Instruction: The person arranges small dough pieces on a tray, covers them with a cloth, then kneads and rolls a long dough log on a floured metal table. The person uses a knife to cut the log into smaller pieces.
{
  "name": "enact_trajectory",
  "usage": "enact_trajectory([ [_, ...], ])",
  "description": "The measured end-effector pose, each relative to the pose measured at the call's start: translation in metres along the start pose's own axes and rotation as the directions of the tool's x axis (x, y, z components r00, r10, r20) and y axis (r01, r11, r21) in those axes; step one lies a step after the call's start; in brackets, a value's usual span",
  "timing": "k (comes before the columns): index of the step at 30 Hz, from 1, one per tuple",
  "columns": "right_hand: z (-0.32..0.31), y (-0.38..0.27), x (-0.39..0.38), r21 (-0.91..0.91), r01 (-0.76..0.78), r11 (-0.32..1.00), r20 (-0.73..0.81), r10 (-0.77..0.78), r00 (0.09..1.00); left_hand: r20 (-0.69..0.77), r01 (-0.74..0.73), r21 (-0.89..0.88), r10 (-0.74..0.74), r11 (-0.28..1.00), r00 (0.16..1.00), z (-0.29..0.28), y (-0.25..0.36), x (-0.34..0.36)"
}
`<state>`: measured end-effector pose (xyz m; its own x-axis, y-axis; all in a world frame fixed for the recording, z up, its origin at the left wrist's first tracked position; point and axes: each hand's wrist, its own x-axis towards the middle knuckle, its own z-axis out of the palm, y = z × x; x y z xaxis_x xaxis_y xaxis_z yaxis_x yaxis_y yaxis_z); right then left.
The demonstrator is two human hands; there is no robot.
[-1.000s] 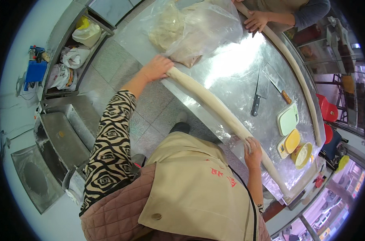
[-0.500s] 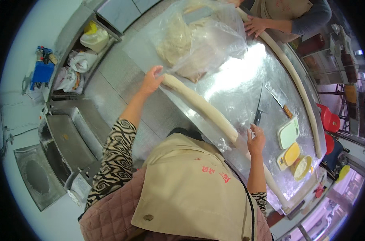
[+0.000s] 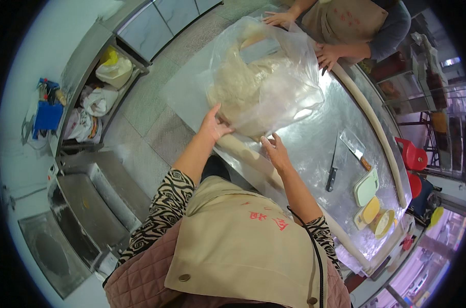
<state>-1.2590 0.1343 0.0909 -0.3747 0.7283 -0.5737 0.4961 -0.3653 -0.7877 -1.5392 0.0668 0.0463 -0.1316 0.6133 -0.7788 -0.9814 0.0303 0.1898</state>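
Note:
A long rope of dough point(image 3: 245, 155) lies along the near edge of the metal table, passing under my right forearm. Beyond its left end sits a big mass of dough point(image 3: 227, 84) beneath a clear plastic sheet point(image 3: 299, 84). My left hand point(image 3: 215, 124) is at the rope's left end, fingers apart, reaching the near edge of the covered mass. Over the rope, my right hand point(image 3: 275, 151) has its fingers spread and raised close to the sheet's lower edge; whether they touch the plastic is hard to tell.
Across the table a co-worker's hands point(image 3: 329, 55) rest by a second dough rope point(image 3: 369, 110). A long knife point(image 3: 333, 172), a cleaver point(image 3: 353, 146), a pale green scale point(image 3: 366, 189), a yellow-topped scale point(image 3: 368, 212) and a flour bowl point(image 3: 382, 224) stand at the right.
Both my hands have moved toward the covered dough. The right came far to the left along the rope; the left shifted slightly right and nearer. The co-worker's left-side hand now shows fully.

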Motion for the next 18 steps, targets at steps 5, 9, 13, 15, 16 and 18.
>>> enact_trajectory([
  [5,0.047,-0.005,0.041,0.289,-0.193,0.937,-0.123,0.237,0.964,0.018,0.115,-0.035,-0.115,0.993,0.993,0.001,0.023,0.001],
  [9,0.063,0.010,0.053,0.413,-0.207,0.887,-0.196,0.308,0.931,0.047,0.223,0.043,-0.225,0.974,0.973,0.000,0.036,0.010],
  [13,0.067,0.019,0.059,0.475,-0.224,0.851,-0.216,0.360,0.908,0.022,0.247,0.214,-0.257,0.945,0.966,0.000,0.048,0.022],
  [15,0.068,0.015,0.059,0.530,-0.259,0.808,-0.246,0.438,0.864,0.002,0.270,0.248,-0.279,0.931,0.960,0.003,0.054,0.023],
  [16,0.068,0.012,0.058,0.575,-0.191,0.795,-0.234,0.383,0.894,0.045,0.270,0.260,-0.291,0.927,0.956,0.005,0.057,0.023],
  [18,0.071,0.006,0.057,0.692,-0.102,0.715,-0.226,0.349,0.909,0.097,0.270,0.241,-0.300,0.932,0.949,0.011,0.066,0.024],
])
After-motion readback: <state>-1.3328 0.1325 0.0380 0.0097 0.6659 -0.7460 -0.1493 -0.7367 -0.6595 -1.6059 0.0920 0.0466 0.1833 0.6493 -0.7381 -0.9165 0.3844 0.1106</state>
